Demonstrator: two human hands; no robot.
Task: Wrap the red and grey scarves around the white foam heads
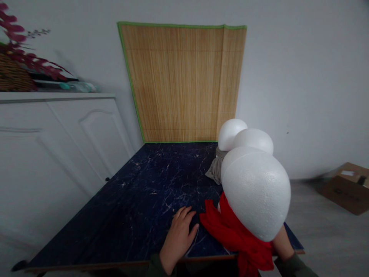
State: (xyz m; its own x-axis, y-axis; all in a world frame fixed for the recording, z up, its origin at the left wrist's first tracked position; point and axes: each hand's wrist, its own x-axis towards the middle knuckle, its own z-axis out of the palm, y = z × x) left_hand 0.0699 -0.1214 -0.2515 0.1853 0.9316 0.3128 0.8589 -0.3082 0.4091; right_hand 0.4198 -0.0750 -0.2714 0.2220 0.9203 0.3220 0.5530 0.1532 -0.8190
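My left hand (178, 235) lies flat on the dark blue marbled tabletop (138, 200), fingers stretched out, right beside a red scarf (236, 234). The scarf wraps the neck of a white foam head (256, 192) at the table's near right edge. My right hand (281, 240) is mostly hidden behind that foam head; only its wrist and a green sleeve show, so its fingers cannot be seen. Two more white foam heads (245, 136) stand behind, one with a grey cloth (215, 169) at its base.
A bamboo mat (181, 80) with green edging leans against the white wall behind the table. A white cabinet (57, 134) stands to the left, with a basket and red leaves (20, 57) on top. A cardboard box (347, 186) lies on the floor at right.
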